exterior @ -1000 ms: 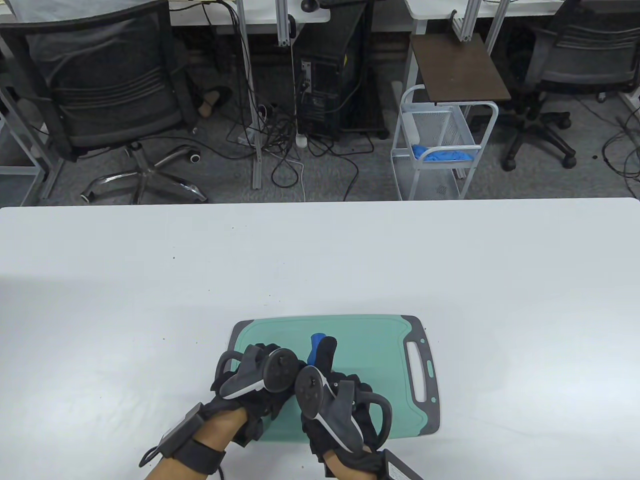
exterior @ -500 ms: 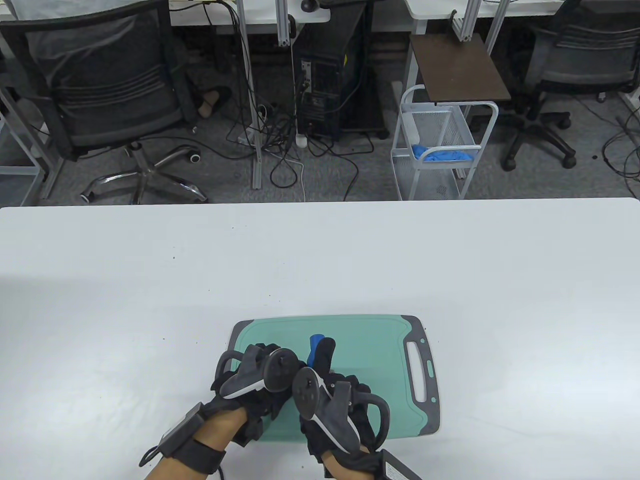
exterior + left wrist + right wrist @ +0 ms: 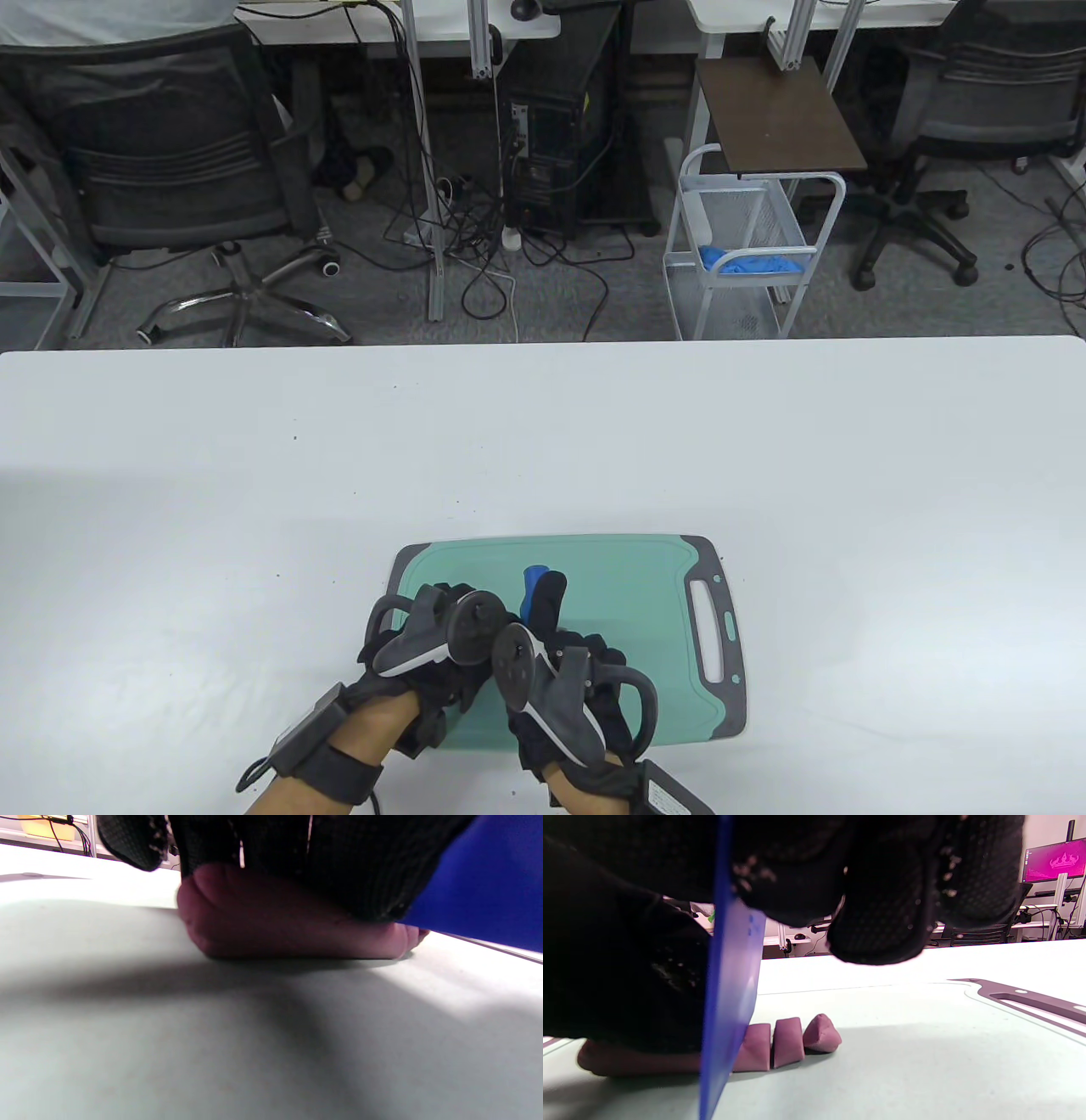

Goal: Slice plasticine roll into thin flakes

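A purple plasticine roll [image 3: 640, 1060] lies on the green cutting board [image 3: 628, 586], toward the board's near-left part, pinned under the gloved fingers of the left hand [image 3: 424, 645], which press down on top of it. At the roll's free end, three cut pieces [image 3: 787, 1041] stand side by side, touching or nearly so; they look chunky rather than thin.

A blue plastic blade [image 3: 729, 1001] stands almost upright, its edge down at the board between the roll and the nearest piece. The right hand [image 3: 568, 679] grips the blade from above, fingers curled over its top edge, the blue tip showing past the fingertips in the table view.

The job appears to be in its early-to-middle stretch: three slices are off, a fourth cut looks to be in hand, and a good length of roll remains under the left hand, though how much is hidden by the glove.

Against the table view a second ago, the right hand and its tracker have shifted slightly left, toward the left hand, and the blade's blue tip with it. The left hand and the board have not visibly moved. A chair beyond the table's far-left corner has shifted.
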Motion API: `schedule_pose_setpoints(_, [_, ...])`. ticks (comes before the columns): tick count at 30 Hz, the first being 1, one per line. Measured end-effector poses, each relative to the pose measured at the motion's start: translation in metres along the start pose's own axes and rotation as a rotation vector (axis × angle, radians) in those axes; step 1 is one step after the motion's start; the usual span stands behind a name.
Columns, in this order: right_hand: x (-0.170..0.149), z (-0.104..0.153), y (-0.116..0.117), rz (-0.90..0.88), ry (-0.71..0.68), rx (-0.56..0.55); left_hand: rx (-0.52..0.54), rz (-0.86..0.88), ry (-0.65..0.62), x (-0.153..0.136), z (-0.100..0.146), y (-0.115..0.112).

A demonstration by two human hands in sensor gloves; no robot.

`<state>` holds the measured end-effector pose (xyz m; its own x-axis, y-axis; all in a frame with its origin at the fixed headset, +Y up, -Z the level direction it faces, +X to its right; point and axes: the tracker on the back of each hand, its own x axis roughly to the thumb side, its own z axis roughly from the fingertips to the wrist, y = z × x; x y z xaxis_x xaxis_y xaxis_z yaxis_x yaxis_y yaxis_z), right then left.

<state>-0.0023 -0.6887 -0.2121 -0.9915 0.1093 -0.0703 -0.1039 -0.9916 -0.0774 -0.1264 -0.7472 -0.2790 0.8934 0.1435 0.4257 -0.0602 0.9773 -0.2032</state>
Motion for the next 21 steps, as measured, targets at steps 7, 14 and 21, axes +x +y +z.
schedule_pose_setpoints(7, [0.0014, -0.0005, 0.0004, 0.012, -0.004, -0.007, 0.000, 0.000, 0.000, 0.0000, 0.0000, 0.0000])
schedule_pose_setpoints(14, [0.0036, -0.0010, 0.0012, 0.025, -0.009, -0.015, 0.000, 0.000, 0.000, 0.0000, 0.0000, 0.0000])
schedule_pose_setpoints(21, [0.0048, -0.0018, 0.0020, 0.031, -0.009, -0.017, 0.000, 0.000, 0.000, 0.0000, 0.0000, 0.0000])
